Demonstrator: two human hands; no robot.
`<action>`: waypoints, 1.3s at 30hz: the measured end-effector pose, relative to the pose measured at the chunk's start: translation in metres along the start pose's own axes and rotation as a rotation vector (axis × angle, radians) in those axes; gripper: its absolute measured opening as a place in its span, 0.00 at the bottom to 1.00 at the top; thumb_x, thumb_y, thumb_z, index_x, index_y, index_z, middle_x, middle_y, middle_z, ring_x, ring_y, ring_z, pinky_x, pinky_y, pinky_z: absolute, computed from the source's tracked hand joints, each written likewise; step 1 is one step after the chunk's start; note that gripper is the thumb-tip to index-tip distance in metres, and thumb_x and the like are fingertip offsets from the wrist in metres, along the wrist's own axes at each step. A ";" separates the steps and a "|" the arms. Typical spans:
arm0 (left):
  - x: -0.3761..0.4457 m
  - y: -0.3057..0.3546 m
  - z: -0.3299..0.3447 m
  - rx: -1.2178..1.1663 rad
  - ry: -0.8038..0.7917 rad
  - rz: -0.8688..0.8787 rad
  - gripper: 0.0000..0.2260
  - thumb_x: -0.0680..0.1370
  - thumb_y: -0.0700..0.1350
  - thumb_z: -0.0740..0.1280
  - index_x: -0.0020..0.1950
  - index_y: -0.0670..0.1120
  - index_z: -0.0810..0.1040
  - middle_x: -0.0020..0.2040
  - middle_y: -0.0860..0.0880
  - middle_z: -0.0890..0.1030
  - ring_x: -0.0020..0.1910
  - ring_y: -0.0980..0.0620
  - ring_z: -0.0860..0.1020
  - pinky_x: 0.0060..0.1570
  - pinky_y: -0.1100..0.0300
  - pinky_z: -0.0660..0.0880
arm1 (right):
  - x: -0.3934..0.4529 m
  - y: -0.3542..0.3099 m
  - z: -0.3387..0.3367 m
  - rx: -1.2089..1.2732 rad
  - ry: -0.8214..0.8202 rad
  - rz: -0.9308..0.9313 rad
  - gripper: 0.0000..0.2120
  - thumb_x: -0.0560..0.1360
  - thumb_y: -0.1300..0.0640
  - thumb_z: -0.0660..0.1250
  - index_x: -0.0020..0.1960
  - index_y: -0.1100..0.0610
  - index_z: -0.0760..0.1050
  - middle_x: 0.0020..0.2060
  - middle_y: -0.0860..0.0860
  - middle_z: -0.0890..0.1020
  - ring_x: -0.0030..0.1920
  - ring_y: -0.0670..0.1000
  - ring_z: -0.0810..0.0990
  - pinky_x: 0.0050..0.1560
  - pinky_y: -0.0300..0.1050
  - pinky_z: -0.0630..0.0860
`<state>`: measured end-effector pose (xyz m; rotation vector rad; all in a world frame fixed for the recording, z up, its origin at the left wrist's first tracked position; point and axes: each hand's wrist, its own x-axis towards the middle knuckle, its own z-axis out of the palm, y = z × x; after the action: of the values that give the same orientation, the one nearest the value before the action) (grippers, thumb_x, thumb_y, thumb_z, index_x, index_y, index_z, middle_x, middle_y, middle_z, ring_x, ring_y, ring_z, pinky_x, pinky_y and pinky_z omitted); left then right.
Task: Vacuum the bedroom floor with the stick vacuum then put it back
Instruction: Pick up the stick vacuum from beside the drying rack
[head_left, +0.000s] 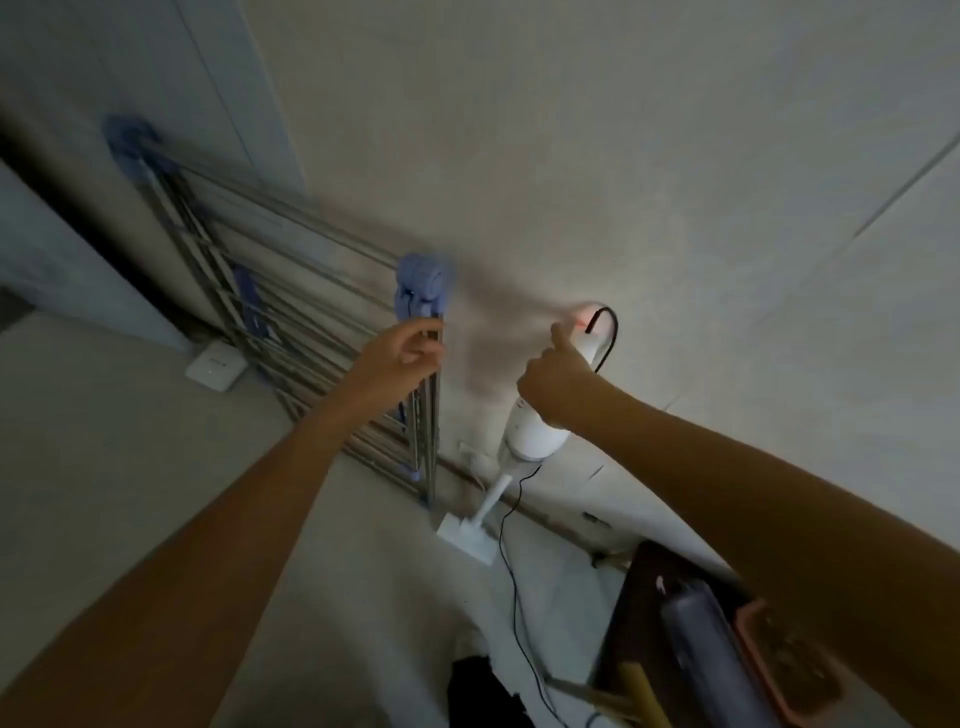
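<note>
The stick vacuum (530, 431) stands upright against the wall, its head on the floor by the skirting. The right hand (558, 387) grips its handle, thumb up near the red light and black cord (608, 338). The left hand (402, 353) holds the folded drying rack (311, 332). The vacuum looks light, rigid and top-heavy; the handle is the natural place to hold.

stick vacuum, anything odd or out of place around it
A thin black cable trails loose across the floor beside the stick vacuum head, a possible snag. The folded drying rack leans against the wall. Nothing spilled.
</note>
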<state>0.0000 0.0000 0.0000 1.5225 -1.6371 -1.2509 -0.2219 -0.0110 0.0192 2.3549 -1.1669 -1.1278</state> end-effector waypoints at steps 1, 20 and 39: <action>-0.004 -0.003 -0.001 -0.007 0.013 -0.008 0.17 0.79 0.46 0.66 0.68 0.55 0.73 0.57 0.54 0.83 0.59 0.54 0.80 0.58 0.50 0.79 | 0.002 -0.004 -0.002 -0.003 -0.028 0.006 0.15 0.77 0.51 0.68 0.63 0.50 0.78 0.55 0.49 0.81 0.60 0.56 0.79 0.71 0.61 0.58; -0.159 -0.045 -0.039 -0.153 0.189 -0.065 0.10 0.78 0.45 0.69 0.58 0.56 0.79 0.45 0.51 0.86 0.42 0.58 0.84 0.36 0.70 0.76 | -0.070 -0.115 -0.070 0.192 -0.122 -0.200 0.23 0.75 0.44 0.71 0.65 0.56 0.78 0.33 0.48 0.70 0.40 0.50 0.75 0.43 0.43 0.68; -0.354 -0.116 -0.109 -0.319 0.445 -0.455 0.10 0.78 0.43 0.67 0.58 0.47 0.78 0.47 0.45 0.85 0.41 0.49 0.85 0.40 0.57 0.80 | -0.100 -0.239 -0.226 0.801 -0.039 -0.276 0.14 0.72 0.45 0.72 0.37 0.56 0.79 0.22 0.47 0.81 0.21 0.45 0.77 0.35 0.41 0.77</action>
<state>0.2127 0.3247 0.0040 1.8529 -0.7941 -1.2068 0.0424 0.1982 0.0897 3.1766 -1.5557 -0.8764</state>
